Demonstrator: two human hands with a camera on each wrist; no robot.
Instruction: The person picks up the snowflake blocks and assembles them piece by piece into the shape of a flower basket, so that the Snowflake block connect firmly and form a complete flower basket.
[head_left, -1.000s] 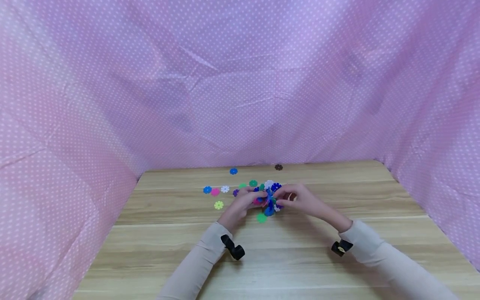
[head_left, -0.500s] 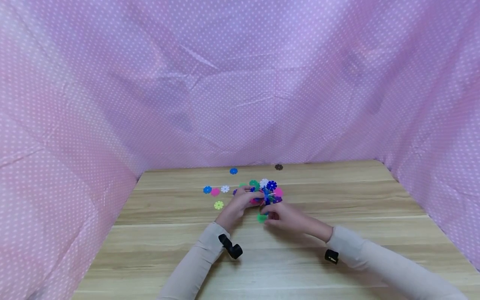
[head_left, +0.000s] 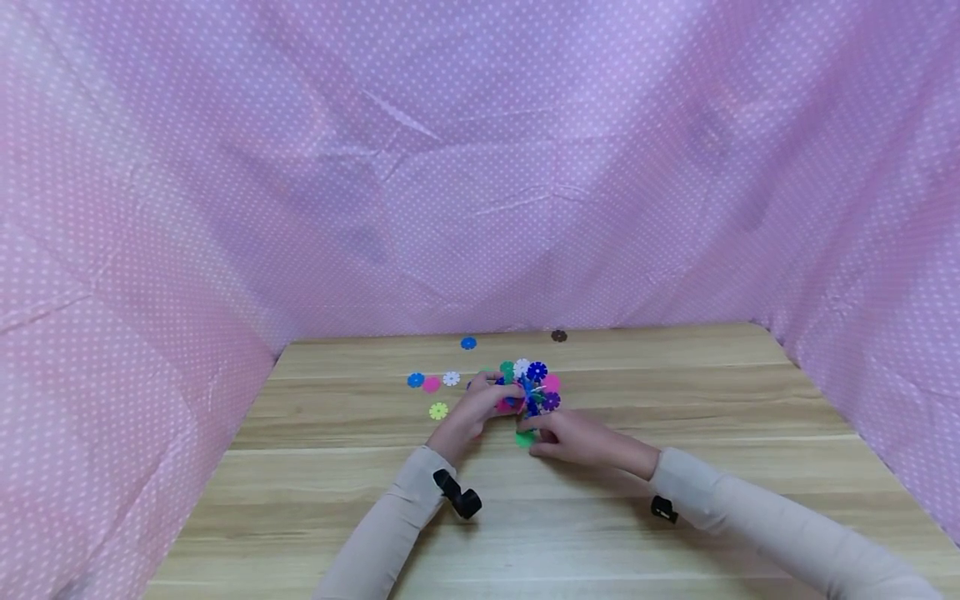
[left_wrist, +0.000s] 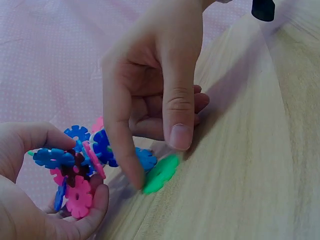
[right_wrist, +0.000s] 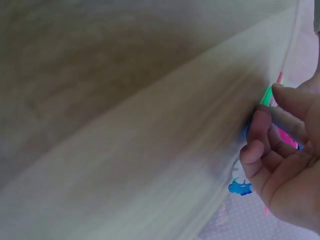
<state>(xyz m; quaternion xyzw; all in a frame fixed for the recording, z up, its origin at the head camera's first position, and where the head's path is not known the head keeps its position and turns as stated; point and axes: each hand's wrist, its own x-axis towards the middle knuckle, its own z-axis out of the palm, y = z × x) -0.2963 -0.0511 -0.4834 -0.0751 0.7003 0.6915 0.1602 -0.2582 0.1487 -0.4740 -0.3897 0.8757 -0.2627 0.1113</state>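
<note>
My left hand (head_left: 472, 414) grips a cluster of interlocked plastic snowflake discs (left_wrist: 77, 172) in blue, pink and dark red, pinched between thumb and fingers. Close to it, my right hand (head_left: 581, 437) reaches down over a bright green snowflake disc (left_wrist: 162, 175) lying on the table. In the left wrist view, the right index fingertip is right at the disc's near edge and the thumb tip is over its other end, with a gap between them. The remaining right fingers are curled in. In the right wrist view, the green disc (right_wrist: 267, 96) is mostly hidden behind the fingers.
Loose discs lie left of the hands: blue (head_left: 416, 380), pink (head_left: 431, 384), white (head_left: 451, 378) and yellow (head_left: 438, 411). Farther back lie a blue disc (head_left: 468, 342) and a brown disc (head_left: 558, 336). A pink dotted cloth (head_left: 480, 167) surrounds the wooden table (head_left: 360, 500).
My right hand has left the cluster's right side, moving down and left to the green disc. The left hand has turned the cluster slightly and shifted a little left.
</note>
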